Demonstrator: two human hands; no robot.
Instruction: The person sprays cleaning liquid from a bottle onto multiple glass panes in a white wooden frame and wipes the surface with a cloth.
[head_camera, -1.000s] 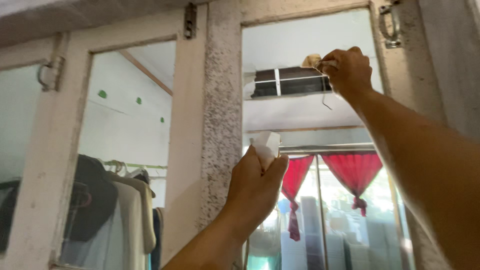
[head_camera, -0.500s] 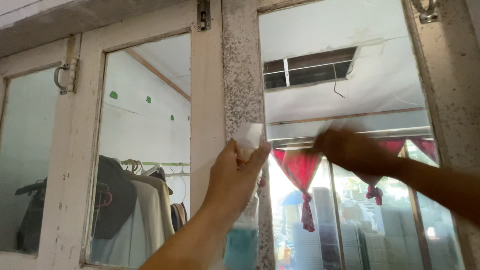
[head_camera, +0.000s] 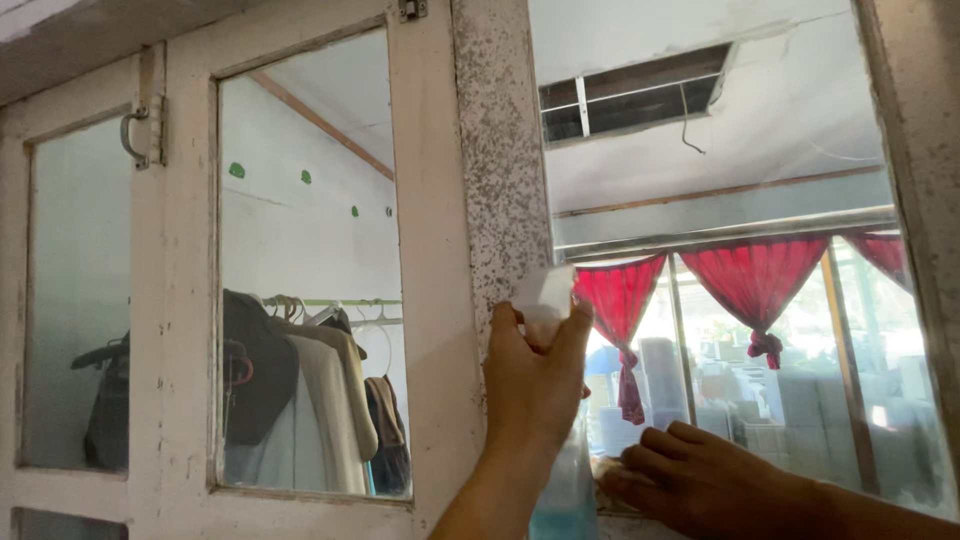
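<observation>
- Down from the upper pane a second ago, the right hand (head_camera: 700, 480) now lies at the bottom edge of the right pane (head_camera: 740, 300), fingers spread flat; whether a cloth sits beneath it cannot be told.
- Left hand (head_camera: 535, 375) grips a spray bottle (head_camera: 560, 500), white nozzle raised beside the speckled frame post (head_camera: 505, 180), blue liquid low in the bottle.
- Beyond the glass: red curtains (head_camera: 755, 285); at left, hanging clothes (head_camera: 290, 400) behind the left pane (head_camera: 310, 270).
</observation>
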